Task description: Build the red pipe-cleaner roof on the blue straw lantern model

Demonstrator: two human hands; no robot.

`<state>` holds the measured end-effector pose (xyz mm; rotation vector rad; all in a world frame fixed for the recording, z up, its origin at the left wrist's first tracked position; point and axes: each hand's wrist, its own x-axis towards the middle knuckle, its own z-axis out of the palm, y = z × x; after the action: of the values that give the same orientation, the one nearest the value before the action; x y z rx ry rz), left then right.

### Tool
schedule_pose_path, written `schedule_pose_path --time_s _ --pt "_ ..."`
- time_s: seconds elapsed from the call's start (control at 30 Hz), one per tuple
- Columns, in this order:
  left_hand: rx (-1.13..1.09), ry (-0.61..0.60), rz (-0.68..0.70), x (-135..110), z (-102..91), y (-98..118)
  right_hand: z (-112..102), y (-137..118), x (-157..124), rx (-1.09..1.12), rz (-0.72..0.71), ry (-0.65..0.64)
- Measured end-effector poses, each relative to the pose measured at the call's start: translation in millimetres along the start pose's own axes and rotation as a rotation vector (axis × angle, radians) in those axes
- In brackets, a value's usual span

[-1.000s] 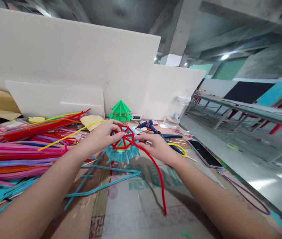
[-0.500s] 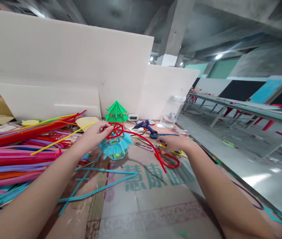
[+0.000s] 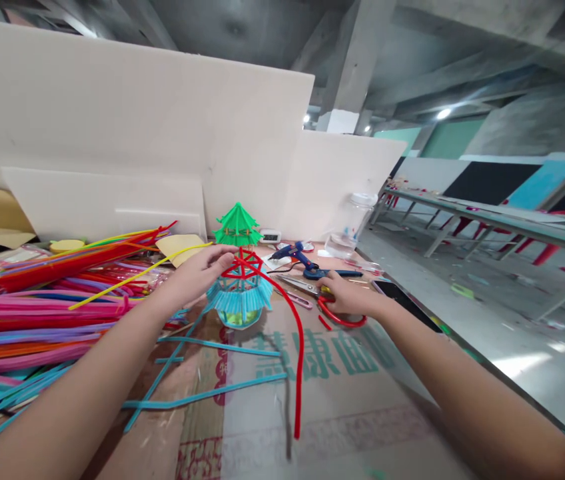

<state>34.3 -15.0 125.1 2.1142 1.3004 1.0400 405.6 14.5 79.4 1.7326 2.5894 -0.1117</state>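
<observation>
My left hand (image 3: 215, 261) is closed on a red pipe-cleaner frame (image 3: 247, 264), a ring with spokes. The frame stands against a small pagoda model with a green tiered roof (image 3: 237, 225) and a pale blue skirt (image 3: 242, 300). A long red pipe-cleaner end (image 3: 298, 353) curves from the frame down over the cardboard. My right hand (image 3: 342, 295) is closed around the handles of scissors (image 3: 302, 285) with red and yellow grips, blades pointing left. A short red piece (image 3: 325, 323) lies beside them. My fingertips on the scissors are partly hidden.
Bundles of coloured pipe cleaners (image 3: 37, 313) fill the left side. Bent blue strips (image 3: 222, 390) lie in front. Behind the scissors are a glue gun (image 3: 287, 251), blue-handled pliers (image 3: 335, 273) and a clear jar (image 3: 357, 217). A phone (image 3: 405, 303) rests near the right edge.
The red end has swung from near my right hand toward me and now hangs over the cardboard. My right hand has closed round the scissor handles. The view has shifted slightly.
</observation>
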Motion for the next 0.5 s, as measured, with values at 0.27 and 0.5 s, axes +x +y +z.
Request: schedule_pose_path --time_s 0.27,0.5 --pt "0.177 -0.193 -0.016 -6 -15.9 -4 -10 5 -18 0.096 0.026 0.387" --pt "0.180 -0.076 0.001 -3 -0.3 -8 -31 -33 5 0.287 -0.013 0.557"
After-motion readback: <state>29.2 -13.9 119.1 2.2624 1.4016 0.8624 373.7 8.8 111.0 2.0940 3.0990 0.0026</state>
